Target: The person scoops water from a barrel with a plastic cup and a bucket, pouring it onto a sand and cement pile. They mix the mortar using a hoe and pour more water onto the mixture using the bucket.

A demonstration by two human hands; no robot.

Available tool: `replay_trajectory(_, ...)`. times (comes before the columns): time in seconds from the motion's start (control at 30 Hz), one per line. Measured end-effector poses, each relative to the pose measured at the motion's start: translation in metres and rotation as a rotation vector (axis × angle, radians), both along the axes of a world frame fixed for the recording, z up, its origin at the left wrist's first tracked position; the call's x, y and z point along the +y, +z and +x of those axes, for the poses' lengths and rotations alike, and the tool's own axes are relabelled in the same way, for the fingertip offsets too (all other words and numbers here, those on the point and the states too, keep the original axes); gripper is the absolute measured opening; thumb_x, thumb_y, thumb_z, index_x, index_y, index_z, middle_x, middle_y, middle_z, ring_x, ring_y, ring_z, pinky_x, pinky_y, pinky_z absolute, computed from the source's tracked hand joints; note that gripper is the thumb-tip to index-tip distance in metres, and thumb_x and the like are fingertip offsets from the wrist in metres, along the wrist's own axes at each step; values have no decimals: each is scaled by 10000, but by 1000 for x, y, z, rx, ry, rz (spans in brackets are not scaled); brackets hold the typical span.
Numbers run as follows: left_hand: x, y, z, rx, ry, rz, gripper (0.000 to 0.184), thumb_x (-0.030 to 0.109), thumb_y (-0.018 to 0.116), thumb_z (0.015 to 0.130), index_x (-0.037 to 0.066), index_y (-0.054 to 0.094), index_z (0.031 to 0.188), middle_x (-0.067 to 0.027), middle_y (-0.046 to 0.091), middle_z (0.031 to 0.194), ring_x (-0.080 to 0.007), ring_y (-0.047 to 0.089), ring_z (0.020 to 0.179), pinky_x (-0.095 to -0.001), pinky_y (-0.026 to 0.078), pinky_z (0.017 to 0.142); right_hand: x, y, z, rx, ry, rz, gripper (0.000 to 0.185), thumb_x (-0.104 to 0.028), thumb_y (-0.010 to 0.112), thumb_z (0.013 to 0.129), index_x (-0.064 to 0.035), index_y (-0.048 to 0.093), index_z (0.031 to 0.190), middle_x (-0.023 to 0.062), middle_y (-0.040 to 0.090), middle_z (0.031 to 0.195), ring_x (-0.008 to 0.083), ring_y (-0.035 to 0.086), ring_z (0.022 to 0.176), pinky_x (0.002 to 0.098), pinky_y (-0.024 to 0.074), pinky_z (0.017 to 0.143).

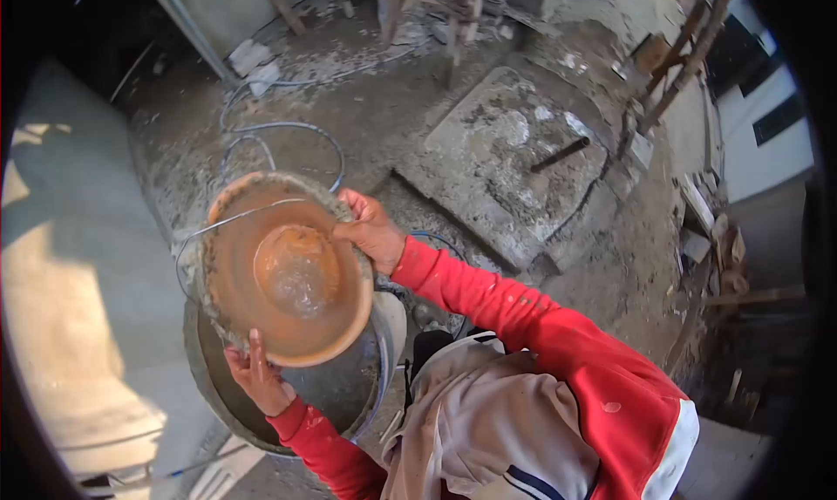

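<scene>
An orange-brown bucket [227,265], its rim crusted with grey cement, is tilted so I look into it; a little murky water seems to lie at its bottom. Its thin wire handle [248,210] lies across the mouth. My right hand [370,230] grips the far right rim, thumb on the inside. At the near left rim, my left hand [260,380] is closed on the edge with fingers partly hidden. Below the bucket stands a large round tub [209,374] with a dark, wet-looking interior, partly covered by the bucket.
A grey hose [301,127] winds over the dirty floor behind the bucket. To the right, a square slab [488,142] carries wet mortar and a short dark rod [561,154]. A plastered wall [70,265] rises on the left. Wooden poles [689,55] and rubble line the right.
</scene>
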State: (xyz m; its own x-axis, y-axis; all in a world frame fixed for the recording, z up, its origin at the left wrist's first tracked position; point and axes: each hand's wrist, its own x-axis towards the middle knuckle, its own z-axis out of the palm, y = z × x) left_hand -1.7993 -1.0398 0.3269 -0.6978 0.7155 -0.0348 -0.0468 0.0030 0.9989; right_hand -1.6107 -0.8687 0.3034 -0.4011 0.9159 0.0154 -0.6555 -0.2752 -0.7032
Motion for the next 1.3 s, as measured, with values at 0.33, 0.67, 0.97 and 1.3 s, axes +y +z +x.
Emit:
replay_trajectory(0.33, 155, -43, 198, -44, -540, 185, 140, -39, 521, 803, -24, 539, 941, -59, 587, 865, -86, 505, 728, -229, 424, 658, 32, -118, 235, -189, -374, -325, 306, -302, 707, 782, -108, 490, 877, -42, 518, 739, 46, 489, 605, 223, 452, 528)
replay_trajectory(0.67, 279, -71, 397, 538, -574, 217, 33, -4, 510, 752, -24, 501, 776, -68, 547, 704, -123, 448, 617, -293, 402, 576, 90, -181, 378, 468, -605, -631, 491, -557, 528, 834, -76, 538, 931, 57, 592, 890, 161, 593, 835, 374, 518, 750)
replay_trajectory(0.97, 366, -61, 476, 1003, -479, 433, 224, 24, 546, 723, 17, 340, 635, -163, 343, 526, -308, 293, 459, -394, 305, 447, 240, -224, 417, 72, -986, -828, 355, -386, 469, 919, -111, 496, 696, 3, 500, 647, 119, 456, 584, 292, 383, 507)
replay_trajectory(1.3, 421, -84, 531, 664, -571, 384, 455, -1, 537, 680, -59, 544, 1131, -184, 632, 965, -268, 614, 845, -369, 462, 781, 260, -231, 464, -987, -913, -141, 412, -411, 414, 913, -24, 433, 1051, 270, 531, 1048, 404, 556, 930, 445, 431, 788)
